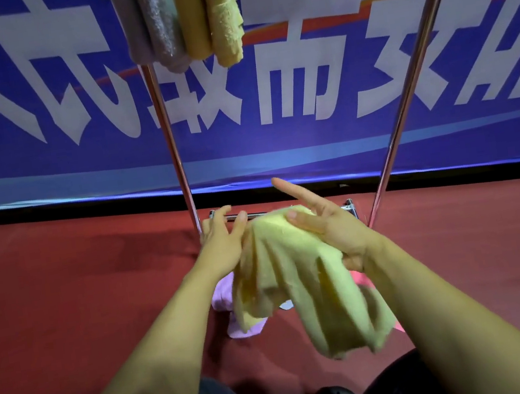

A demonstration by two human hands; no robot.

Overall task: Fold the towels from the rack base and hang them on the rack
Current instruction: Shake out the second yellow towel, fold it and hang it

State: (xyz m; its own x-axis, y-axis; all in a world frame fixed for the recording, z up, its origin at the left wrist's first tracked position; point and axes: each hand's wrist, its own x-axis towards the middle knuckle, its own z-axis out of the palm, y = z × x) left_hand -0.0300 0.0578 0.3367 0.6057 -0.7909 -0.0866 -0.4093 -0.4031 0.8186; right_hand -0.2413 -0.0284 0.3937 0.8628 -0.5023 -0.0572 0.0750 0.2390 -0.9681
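Pale yellow terry, soft and nubbly, makes up the towel (298,279) seen in the head view; it is held bunched between both hands above the rack base (254,215), its long axis sagging down and toward the person's right. It is gripped at its top by the right hand (326,224), thumb laid over the cloth and index finger pointing free. The left hand (221,239) touches its left edge with fingers loosely spread, nearer the chrome upright (174,149). A loose edge is judged to lie below the left fingers. A lilac towel (224,295) lies crumpled on the red carpet (66,310) beneath. Folded grey towels (155,26) and mustard towels (211,15) hang above, before a blue banner (305,105)
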